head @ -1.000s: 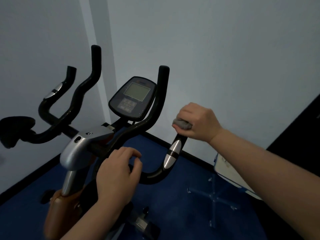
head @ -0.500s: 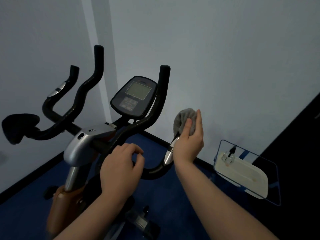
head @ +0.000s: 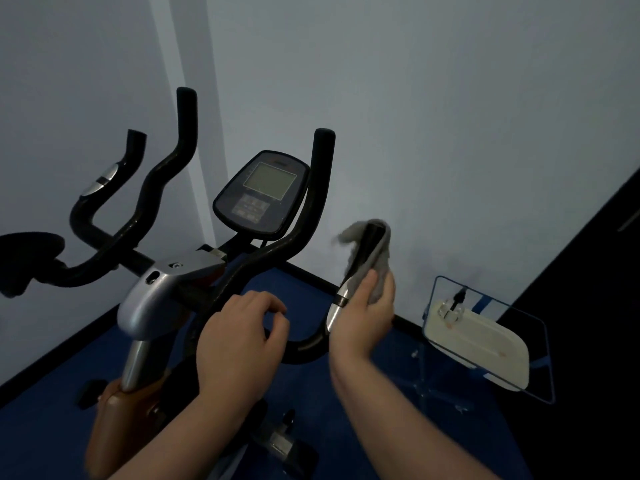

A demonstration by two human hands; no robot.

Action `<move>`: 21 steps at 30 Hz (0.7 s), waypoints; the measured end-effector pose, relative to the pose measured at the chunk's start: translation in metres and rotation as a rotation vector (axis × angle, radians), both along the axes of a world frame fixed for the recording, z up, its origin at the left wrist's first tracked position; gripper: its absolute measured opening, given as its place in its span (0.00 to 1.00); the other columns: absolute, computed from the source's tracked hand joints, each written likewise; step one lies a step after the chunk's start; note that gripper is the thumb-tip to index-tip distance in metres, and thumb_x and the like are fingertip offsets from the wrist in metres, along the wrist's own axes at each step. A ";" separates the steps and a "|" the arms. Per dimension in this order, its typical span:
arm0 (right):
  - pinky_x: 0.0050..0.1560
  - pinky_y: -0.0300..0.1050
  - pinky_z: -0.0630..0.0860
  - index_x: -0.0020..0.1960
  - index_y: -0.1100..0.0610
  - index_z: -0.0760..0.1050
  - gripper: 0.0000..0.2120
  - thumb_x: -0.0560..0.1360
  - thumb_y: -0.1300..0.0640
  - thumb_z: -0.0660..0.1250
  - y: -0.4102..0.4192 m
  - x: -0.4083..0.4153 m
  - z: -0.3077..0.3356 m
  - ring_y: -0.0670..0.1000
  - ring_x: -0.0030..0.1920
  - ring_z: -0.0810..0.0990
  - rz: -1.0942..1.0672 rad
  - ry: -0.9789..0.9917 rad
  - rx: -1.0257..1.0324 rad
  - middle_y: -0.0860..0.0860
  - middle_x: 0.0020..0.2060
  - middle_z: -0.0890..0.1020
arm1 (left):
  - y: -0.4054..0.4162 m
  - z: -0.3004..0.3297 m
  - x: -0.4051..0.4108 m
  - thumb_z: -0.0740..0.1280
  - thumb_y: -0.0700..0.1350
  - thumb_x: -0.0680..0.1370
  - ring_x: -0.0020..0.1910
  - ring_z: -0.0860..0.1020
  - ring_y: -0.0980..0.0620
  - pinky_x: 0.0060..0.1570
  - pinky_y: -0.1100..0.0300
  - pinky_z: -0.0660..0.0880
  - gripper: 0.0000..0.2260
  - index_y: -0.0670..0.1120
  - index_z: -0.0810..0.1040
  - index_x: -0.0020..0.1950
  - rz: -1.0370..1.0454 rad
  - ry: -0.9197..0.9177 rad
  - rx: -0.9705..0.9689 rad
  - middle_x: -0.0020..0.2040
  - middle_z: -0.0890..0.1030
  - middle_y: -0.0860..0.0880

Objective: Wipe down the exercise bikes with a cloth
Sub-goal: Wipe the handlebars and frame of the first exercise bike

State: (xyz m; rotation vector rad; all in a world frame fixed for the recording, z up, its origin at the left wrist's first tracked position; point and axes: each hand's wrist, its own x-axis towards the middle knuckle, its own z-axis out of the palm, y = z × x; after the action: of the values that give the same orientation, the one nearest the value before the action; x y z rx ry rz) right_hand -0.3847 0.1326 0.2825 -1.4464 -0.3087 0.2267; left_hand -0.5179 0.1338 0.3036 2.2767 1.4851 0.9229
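An exercise bike (head: 173, 282) with black curved handlebars and a grey console (head: 263, 192) stands in the room's corner. My right hand (head: 363, 317) grips a grey cloth (head: 375, 251), which is draped over the tip of the bike's right handlebar end, above its silver sensor band (head: 341, 299). My left hand (head: 239, 344) is curled around the lower bend of the right handlebar, close to the silver stem housing.
A blue carpet (head: 52, 427) covers the floor, and pale walls meet just behind the bike. To the right stands a clear stand (head: 485, 337) holding a white tray. A dark panel (head: 588, 306) fills the far right.
My right hand turned from gripping over the handlebar tip to holding it from below, sliding down slightly. The cloth now drapes over the tip. My left hand stayed put.
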 end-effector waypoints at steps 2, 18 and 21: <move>0.67 0.49 0.71 0.70 0.50 0.69 0.19 0.80 0.50 0.57 -0.007 -0.009 -0.012 0.47 0.66 0.73 0.047 -0.160 0.007 0.50 0.66 0.75 | 0.001 -0.001 0.000 0.66 0.47 0.73 0.31 0.69 0.57 0.31 0.68 0.61 0.02 0.53 0.79 0.42 -0.004 0.005 0.009 0.34 0.68 0.63; 0.72 0.44 0.54 0.61 0.50 0.79 0.25 0.81 0.42 0.47 -0.063 0.029 0.007 0.45 0.66 0.72 0.846 -1.415 -0.524 0.44 0.59 0.81 | -0.009 -0.020 -0.030 0.61 0.42 0.73 0.42 0.76 0.54 0.43 0.58 0.71 0.07 0.46 0.78 0.45 -0.063 -0.211 0.269 0.43 0.79 0.52; 0.61 0.46 0.65 0.55 0.53 0.77 0.20 0.78 0.43 0.52 -0.052 0.008 0.009 0.51 0.48 0.79 0.841 -1.600 -0.693 0.47 0.44 0.83 | -0.014 -0.032 -0.048 0.60 0.41 0.74 0.46 0.77 0.51 0.46 0.56 0.71 0.09 0.45 0.80 0.46 0.100 -0.209 0.338 0.46 0.81 0.49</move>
State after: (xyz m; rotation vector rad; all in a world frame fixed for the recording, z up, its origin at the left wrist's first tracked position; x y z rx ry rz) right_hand -0.3767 0.0808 0.2918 -1.8120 -2.3301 -0.2544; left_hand -0.5664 0.1194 0.2719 2.2510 1.4522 1.4913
